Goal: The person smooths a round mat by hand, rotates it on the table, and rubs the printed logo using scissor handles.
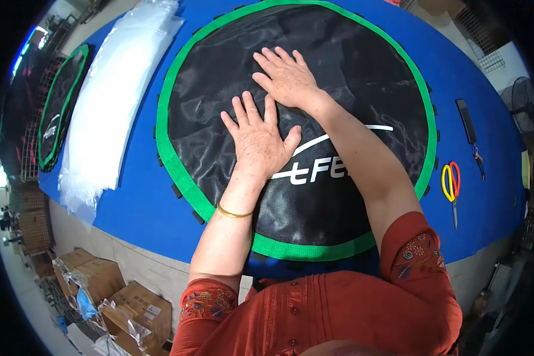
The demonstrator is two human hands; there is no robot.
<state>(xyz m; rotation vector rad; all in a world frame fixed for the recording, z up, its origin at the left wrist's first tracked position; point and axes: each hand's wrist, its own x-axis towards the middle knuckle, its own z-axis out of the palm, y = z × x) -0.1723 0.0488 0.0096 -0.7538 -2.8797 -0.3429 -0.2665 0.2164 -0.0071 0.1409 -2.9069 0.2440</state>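
A round black trampoline mat [350,77] with a green border and white lettering lies spread in front of me. My left hand [258,137] rests flat on its black mesh, fingers spread, just left of the lettering. Farther up the mat, my right hand [288,77] also lies flat with its fingers apart. The two hands are close together, the right one ahead of the left. Neither holds anything. My right forearm covers part of the lettering.
A blue table [133,204] carries the mat. At left lies a stack of clear plastic bags [110,101], with another green-edged mat [62,107] beyond it. Scissors [451,187] with yellow and red handles and a black knife-like tool [466,121] lie right. Cardboard boxes [139,311] stand below left.
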